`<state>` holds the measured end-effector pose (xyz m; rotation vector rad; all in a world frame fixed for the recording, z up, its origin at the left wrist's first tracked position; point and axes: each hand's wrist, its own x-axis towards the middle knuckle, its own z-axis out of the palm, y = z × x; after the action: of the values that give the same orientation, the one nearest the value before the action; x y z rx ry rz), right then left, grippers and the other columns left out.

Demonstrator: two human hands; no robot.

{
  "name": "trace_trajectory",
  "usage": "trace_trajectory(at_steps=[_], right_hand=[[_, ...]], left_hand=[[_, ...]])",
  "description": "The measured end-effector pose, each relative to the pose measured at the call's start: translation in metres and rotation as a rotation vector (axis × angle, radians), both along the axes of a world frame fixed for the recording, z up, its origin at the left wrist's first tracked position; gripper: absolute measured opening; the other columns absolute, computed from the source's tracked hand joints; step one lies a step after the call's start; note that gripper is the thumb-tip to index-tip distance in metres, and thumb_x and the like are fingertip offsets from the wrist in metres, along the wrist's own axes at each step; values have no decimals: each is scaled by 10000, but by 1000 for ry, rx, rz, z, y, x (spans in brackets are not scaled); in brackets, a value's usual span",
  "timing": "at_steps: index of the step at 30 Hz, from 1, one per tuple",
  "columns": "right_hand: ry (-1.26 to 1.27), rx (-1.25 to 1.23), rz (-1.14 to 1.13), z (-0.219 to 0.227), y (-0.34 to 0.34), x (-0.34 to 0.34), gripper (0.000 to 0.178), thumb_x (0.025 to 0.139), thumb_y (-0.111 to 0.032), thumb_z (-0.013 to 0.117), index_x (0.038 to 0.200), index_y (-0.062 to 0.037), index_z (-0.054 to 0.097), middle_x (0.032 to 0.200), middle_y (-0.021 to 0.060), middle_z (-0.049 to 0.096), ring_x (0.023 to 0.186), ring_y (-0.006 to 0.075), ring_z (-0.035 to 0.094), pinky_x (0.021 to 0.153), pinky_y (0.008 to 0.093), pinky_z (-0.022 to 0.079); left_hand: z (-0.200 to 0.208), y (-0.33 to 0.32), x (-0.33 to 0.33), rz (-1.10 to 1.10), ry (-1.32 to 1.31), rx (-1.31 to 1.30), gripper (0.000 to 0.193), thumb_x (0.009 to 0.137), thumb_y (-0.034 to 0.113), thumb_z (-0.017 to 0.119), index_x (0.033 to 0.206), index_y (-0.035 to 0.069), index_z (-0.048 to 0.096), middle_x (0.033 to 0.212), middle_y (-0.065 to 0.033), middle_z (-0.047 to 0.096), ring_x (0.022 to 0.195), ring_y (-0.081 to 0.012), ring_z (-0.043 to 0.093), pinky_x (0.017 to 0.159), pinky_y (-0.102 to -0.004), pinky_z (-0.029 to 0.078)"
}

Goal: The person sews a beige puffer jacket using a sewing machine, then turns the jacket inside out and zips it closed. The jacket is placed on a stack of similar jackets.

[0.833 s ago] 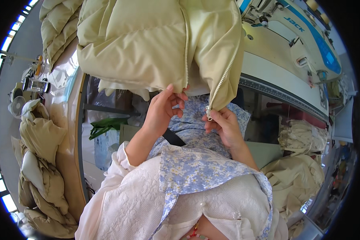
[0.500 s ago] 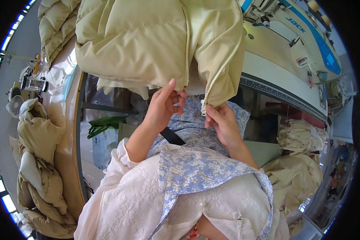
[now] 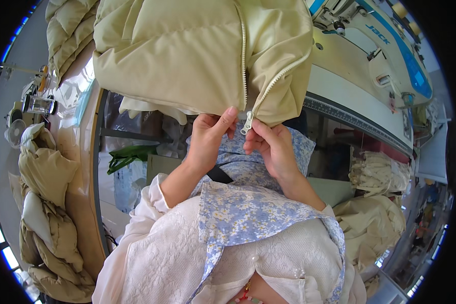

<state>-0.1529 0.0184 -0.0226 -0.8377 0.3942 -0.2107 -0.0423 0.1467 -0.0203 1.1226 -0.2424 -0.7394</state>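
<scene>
Cream jacket straight ahead of the person, hem toward the lap, top cut off by the upper edge. Front open, two zipper edges: left zipper edge runs down to the hem, right zipper edge curves in toward it. White zipper pull dangles at the lower end of the right one, between the hands; its inner workings too small to read.

Right hand: thumb and curled fingers clamped on the jacket's lower corner, just beside the pull; fingertips partly hidden. Left hand: thumb up at the hem near the left zipper end, other fingers bent behind; can't tell whether they close on the cloth. Hands apart, near each other.

Sewing machine upper right, cut off at top. Left tabletop carries a crumpled cream garment, folds hard to separate, and a small fan beyond. Green item below the hem, kind unclear. Clear bag at right, contents blurred.
</scene>
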Motion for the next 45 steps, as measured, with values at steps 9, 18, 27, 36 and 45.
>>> trace_trajectory(at_steps=[9, 18, 27, 36, 45], right_hand=[[-33, -23, 11, -2, 2, 5, 211, 1000, -210, 617, 1001, 0, 645, 816, 79, 697, 658, 157, 687, 562, 274, 542], [-51, -39, -47, 6, 0, 13, 216, 989, -217, 635, 940, -9, 664, 797, 69, 692, 582, 116, 610, 530, 244, 479], [5, -109, -24, 3, 6, 7, 198, 990, -213, 632, 971, -19, 663, 787, 70, 682, 572, 114, 591, 514, 248, 463], [-21, -83, -57, 1, 8, 4, 192, 977, -180, 651, 1003, 10, 647, 800, 93, 684, 582, 123, 605, 522, 249, 478], [-20, -146, -106, 2, 14, 10, 198, 1002, -225, 620, 1015, -29, 646, 789, 58, 673, 588, 113, 590, 522, 247, 449]], left_hand=[[-1, 2, 0, -12, -21, 20, 211, 975, 238, 675, 911, 37, 672, 808, -15, 645, 713, -103, 561, 661, -256, 437], [-3, 3, -5, 33, -27, 8, 262, 951, 271, 712, 908, 13, 690, 802, -12, 652, 710, -96, 563, 661, -263, 459], [-3, 0, -6, 43, -56, 16, 277, 968, 283, 686, 887, 18, 681, 793, -12, 640, 706, -102, 552, 661, -267, 447], [2, -1, -9, 77, -2, 14, 275, 968, 284, 686, 892, 19, 683, 789, -13, 639, 711, -102, 551, 667, -268, 448], [-1, 0, -7, 64, -123, 6, 241, 964, 239, 698, 898, 7, 682, 806, -1, 656, 719, -83, 562, 655, -256, 458]])
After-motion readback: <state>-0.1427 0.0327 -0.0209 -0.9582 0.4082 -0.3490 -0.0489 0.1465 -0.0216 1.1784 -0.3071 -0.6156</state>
